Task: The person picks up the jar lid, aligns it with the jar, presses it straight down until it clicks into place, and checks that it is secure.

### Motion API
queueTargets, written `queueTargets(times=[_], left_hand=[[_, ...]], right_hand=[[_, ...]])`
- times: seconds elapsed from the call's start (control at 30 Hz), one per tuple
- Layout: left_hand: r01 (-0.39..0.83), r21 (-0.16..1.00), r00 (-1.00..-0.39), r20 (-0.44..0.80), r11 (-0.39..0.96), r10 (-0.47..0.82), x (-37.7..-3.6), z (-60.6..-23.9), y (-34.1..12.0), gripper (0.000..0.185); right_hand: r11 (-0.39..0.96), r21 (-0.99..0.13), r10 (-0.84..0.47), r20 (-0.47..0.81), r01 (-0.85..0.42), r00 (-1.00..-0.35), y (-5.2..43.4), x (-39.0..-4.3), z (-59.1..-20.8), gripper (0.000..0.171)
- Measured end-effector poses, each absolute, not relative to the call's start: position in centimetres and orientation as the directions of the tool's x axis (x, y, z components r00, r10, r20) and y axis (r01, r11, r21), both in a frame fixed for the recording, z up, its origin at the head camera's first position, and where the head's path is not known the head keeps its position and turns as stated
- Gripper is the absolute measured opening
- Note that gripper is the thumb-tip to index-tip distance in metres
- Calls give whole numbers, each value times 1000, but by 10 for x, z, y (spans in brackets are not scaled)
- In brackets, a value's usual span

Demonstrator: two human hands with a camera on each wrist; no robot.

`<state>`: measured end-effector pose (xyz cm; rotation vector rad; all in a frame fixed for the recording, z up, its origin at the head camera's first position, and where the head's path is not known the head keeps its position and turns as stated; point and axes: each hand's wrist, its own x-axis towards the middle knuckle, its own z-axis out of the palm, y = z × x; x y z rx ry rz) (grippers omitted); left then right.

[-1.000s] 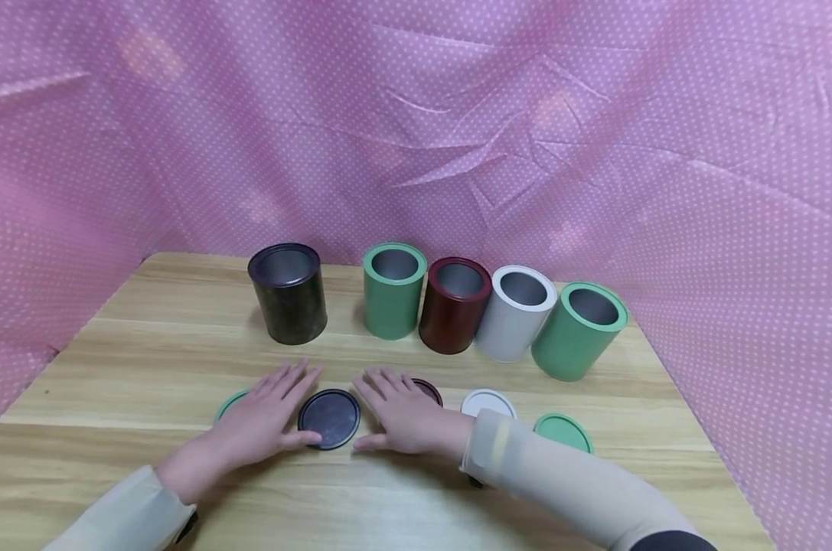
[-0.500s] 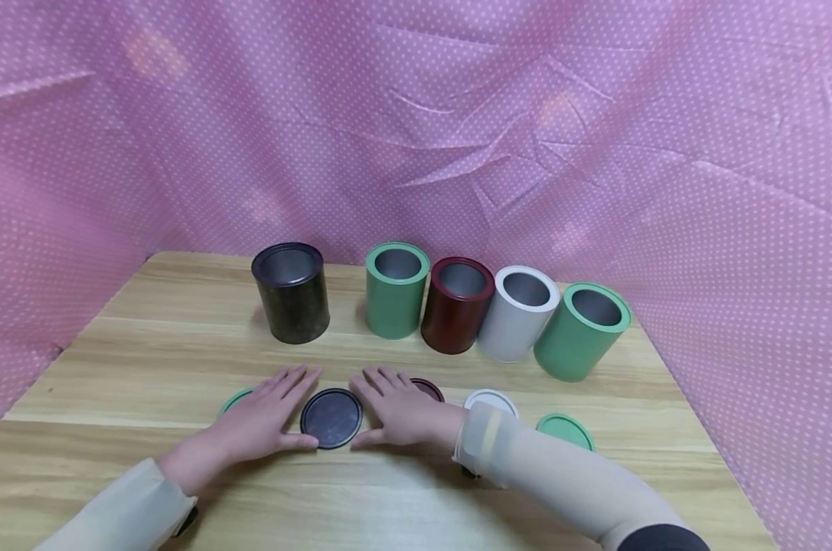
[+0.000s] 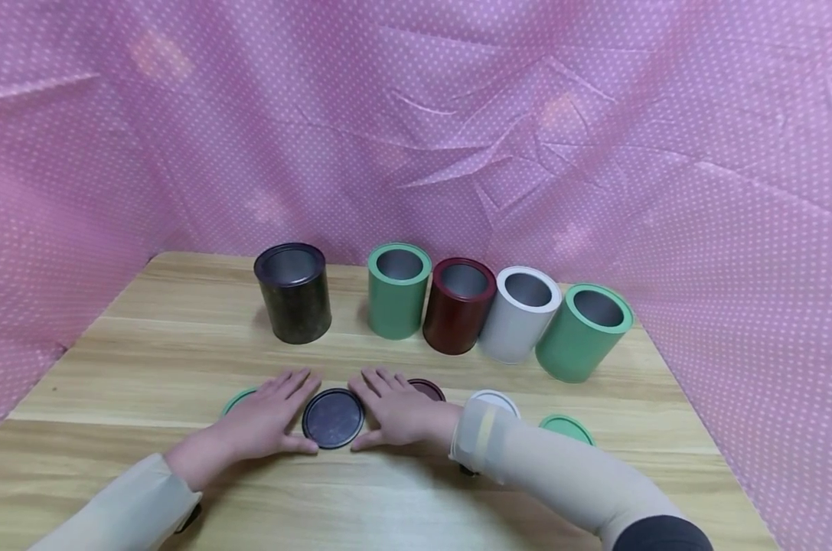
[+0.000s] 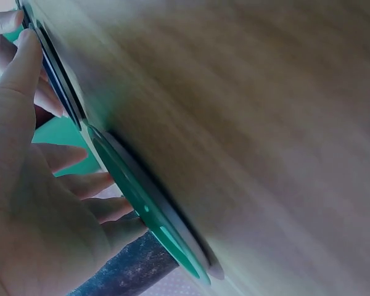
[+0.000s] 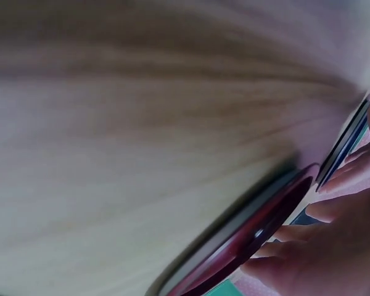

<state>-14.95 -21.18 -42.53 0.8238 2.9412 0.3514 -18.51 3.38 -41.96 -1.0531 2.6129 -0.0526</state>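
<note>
A round black lid (image 3: 333, 418) lies flat on the wooden table between the two hands. My left hand (image 3: 267, 417) is at its left side, fingers spread and thumb stretched to its near edge. My right hand (image 3: 398, 413) mirrors this on the right, the thumb near the lid's lower right edge. Under the left hand a green lid (image 4: 145, 203) is partly hidden; the fingers of that hand extend over it in the left wrist view. Below the right hand, a dark red lid (image 5: 246, 237) is partly covered. Neither hand grips anything.
Behind the lids stand a black can (image 3: 293, 306), a green can (image 3: 395, 310), a dark red can (image 3: 453, 317), a white can (image 3: 515, 329) and another green can (image 3: 574, 348), tops uncovered. A white lid (image 3: 504, 399) and green lid (image 3: 567, 427) lie by the right sleeve. Pink cloth (image 3: 416, 138) surrounds the table.
The right hand has shifted slightly left, closer to the black lid. The left thumb has come off the lid's face to its near edge. The cans and lids have stayed put.
</note>
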Motion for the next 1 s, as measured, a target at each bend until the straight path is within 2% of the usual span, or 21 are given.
queueTargets(times=[0.3,0.8,1.0], left_hand=[[516,227,-847,-6,826,531,-149,-423,-210,97],[508,236,-852,-4,829,523,-150,-422,-210,89],[517,203,-849,-7,832,529,-150,-422,-206,87]], right_hand=[[749,-190,-661,-289,-635,-693,30,-185,-421,87],[764,-159,-643,-269,-626,-717,25,-183,-422,87],[767,-156,-639,-269,-622,-721,25,-183,-421,84]])
